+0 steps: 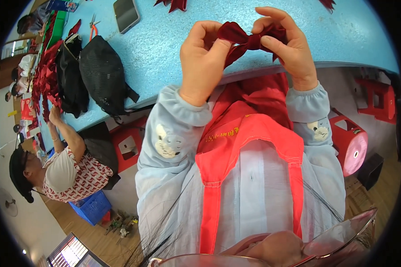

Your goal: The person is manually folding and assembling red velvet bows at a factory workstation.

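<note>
A dark red velvet bow (254,42) is held up between my two hands, just above the near edge of the blue table. My left hand (202,62) pinches its left loop between thumb and fingers. On the other side, my right hand (292,49) grips the right loop, with the thumb lying close to the centre knot. The hanging tails are partly covered by my fingers. Beyond my left hand, another dark red ribbon piece (177,4) is cut off by the upper rim of the view.
A phone (126,15), orange-handled pliers (93,30) and two black bags (103,73) lie on the table (165,58) to the left. A co-worker (62,169) sits beyond them, near a heap of red ribbon (47,80). Red stools (349,138) stand under the table at right.
</note>
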The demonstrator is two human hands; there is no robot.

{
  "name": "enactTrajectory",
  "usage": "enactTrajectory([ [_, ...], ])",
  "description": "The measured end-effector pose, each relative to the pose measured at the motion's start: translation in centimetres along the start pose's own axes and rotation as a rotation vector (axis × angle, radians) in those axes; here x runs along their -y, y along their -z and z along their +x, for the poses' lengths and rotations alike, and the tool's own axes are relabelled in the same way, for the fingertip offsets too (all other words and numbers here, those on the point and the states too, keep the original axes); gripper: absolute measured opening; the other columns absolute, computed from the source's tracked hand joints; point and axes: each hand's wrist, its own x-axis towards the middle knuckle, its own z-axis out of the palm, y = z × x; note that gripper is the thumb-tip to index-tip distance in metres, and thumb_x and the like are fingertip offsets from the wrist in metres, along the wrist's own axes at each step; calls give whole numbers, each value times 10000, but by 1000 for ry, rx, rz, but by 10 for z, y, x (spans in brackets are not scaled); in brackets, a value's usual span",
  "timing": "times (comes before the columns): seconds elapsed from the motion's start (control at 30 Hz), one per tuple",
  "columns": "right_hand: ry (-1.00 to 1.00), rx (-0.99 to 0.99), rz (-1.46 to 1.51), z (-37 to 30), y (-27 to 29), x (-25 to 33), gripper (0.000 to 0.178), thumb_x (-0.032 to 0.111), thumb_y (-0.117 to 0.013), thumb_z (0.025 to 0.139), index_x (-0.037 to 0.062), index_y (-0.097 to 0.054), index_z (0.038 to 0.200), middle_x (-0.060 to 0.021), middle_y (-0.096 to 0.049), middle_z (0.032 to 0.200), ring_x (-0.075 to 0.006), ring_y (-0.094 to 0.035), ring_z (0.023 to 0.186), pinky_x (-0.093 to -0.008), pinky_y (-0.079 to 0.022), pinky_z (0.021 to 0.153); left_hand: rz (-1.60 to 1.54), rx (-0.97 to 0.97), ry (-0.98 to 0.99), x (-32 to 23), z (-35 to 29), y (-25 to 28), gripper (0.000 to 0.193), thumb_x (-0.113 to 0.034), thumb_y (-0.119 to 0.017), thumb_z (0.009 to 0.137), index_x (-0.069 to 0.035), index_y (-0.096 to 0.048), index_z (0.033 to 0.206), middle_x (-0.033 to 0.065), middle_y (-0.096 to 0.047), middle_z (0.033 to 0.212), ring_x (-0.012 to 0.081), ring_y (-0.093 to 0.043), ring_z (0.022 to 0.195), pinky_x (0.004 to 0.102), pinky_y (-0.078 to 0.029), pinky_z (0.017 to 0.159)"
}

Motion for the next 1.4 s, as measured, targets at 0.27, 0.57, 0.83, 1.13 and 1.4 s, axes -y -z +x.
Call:
enactTrajectory([
  [0.27,9,96,65,-15,-9,12,472,-58,-550,798,52,-472,1250,-34,-558,963,-99,-528,898,-217,-442,779,338,-61,-297,9,-17,-7,233,7,-615,731,-30,-575,957,88,-623,816,217,-613,648,282,-486,588],
  [0.57,193,36,-129,-13,-13,10,463,-79,-532,806,51,-470,1245,-37,-555,975,-106,-530,917,-221,-448,786,644,-121,-522,11,-15,-5,234,17,-530,794,-33,-567,1019,94,-646,900,196,-647,777,302,-510,665],
  [0.83,61,1,35,-9,-5,-7,472,-49,-555,812,65,-467,1261,-36,-556,997,-97,-533,929,-212,-447,797,-578,84,356,0,-12,5,304,11,-488,824,32,-514,1126,124,-621,997,215,-610,928,296,-484,840],
  [1.13,62,59,-127,1,2,-4,414,-18,-571,808,62,-513,1210,-24,-558,1012,-98,-529,919,-221,-438,793,-219,127,319,4,-12,-1,399,-15,-526,838,40,-470,1228,101,-611,997,176,-598,892,287,-484,804],
  [1.4,2,289,-343,20,5,-2,287,19,-562,823,43,-570,1109,-20,-559,1030,-127,-534,943,-246,-435,817,115,210,130,-2,-4,-9,408,15,-486,833,11,-454,1239,75,-621,912,118,-573,770,253,-476,709],
])
